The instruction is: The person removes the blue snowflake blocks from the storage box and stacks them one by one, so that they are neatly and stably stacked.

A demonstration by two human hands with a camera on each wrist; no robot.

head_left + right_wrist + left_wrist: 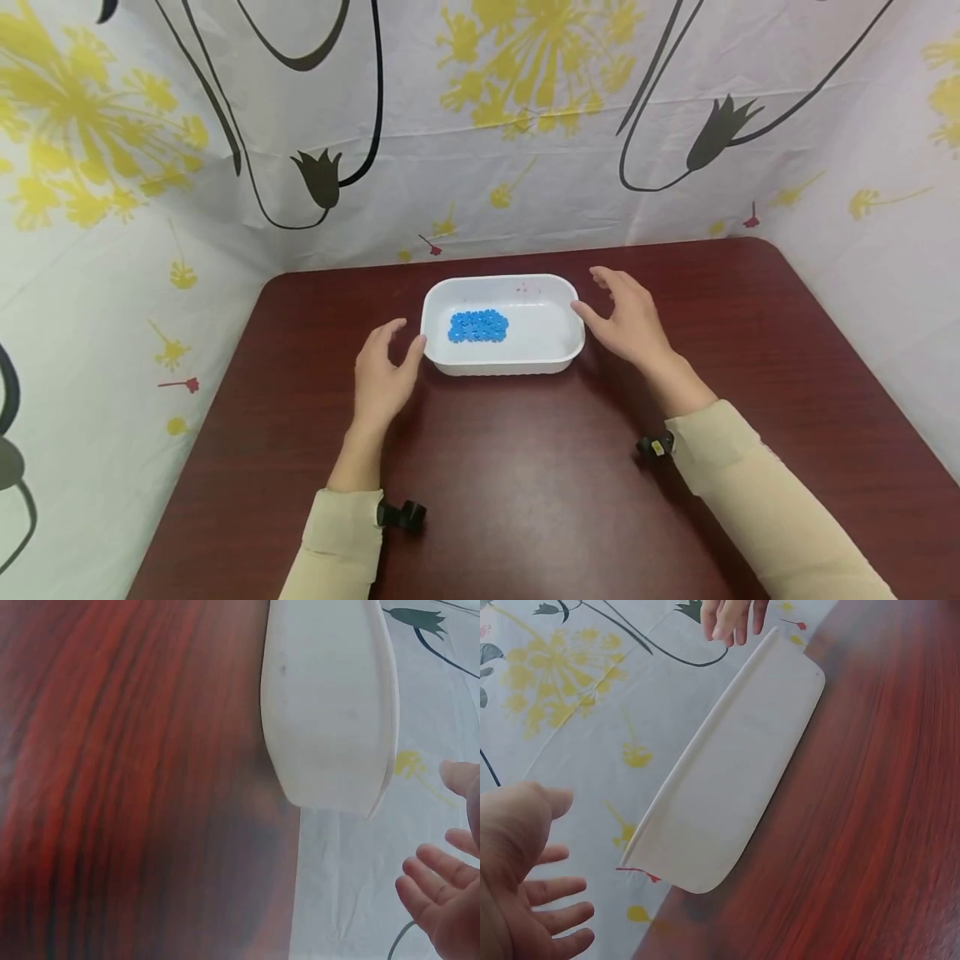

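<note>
A white rectangular tray [532, 367] with rounded corners sits on the dark red-brown table. Inside it, toward the left, lies a flat patch of small blue flower-like pieces [477, 326] packed side by side. My left hand [384, 371] is at the tray's left end, thumb tip right by the rim and fingers spread. At the other end is my right hand [626, 317], its thumb close to the right rim, fingers extended. In both wrist views a gap shows between the hand and the tray's outer wall [720, 765]. Neither hand holds anything.
The wood-grain table [517, 483] extends around the tray. Behind and on both sides hangs a white cloth [570, 200] with yellow, grey and red flower prints. Small black cameras are strapped at the left cuff [403, 515] and the right cuff [654, 447].
</note>
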